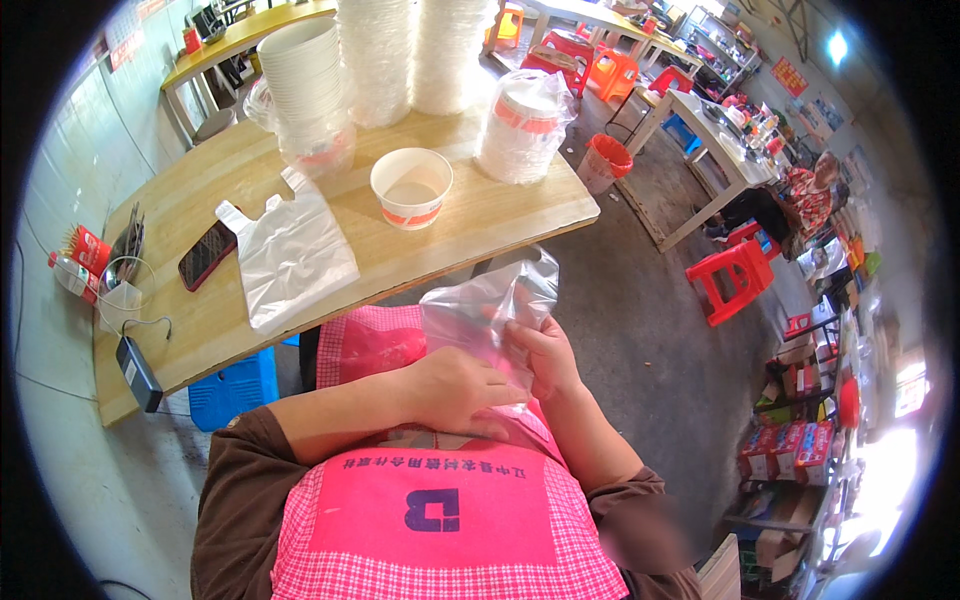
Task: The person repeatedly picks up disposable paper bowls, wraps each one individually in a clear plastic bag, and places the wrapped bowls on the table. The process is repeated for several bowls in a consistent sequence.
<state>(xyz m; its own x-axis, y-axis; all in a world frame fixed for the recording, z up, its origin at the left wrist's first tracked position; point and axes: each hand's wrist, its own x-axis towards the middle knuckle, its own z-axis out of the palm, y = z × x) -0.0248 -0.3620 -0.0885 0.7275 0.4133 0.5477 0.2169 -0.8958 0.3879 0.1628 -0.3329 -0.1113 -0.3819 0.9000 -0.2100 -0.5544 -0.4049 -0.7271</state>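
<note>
A clear plastic bag (480, 307) is held up in front of my apron, just off the table's near edge. My right hand (546, 358) pinches its right side between thumb and fingers. My left hand (459, 386) has its fingers at the bag's lower part, with the thumb hidden. Beyond the bag, a white paper bowl (411, 214) with an orange band stands upright on the wooden table (420, 262). Left of the bowl, a white plastic carrier bag (296, 259) lies flat, its handles pointing away from me.
Tall stacks of white bowls (304, 75) and a wrapped stack of lids or bowls (519, 135) stand along the table's far side. A phone (208, 255) and a power bank (139, 375) lie left. A red stool (731, 281) and a seated person (806, 191) are at right.
</note>
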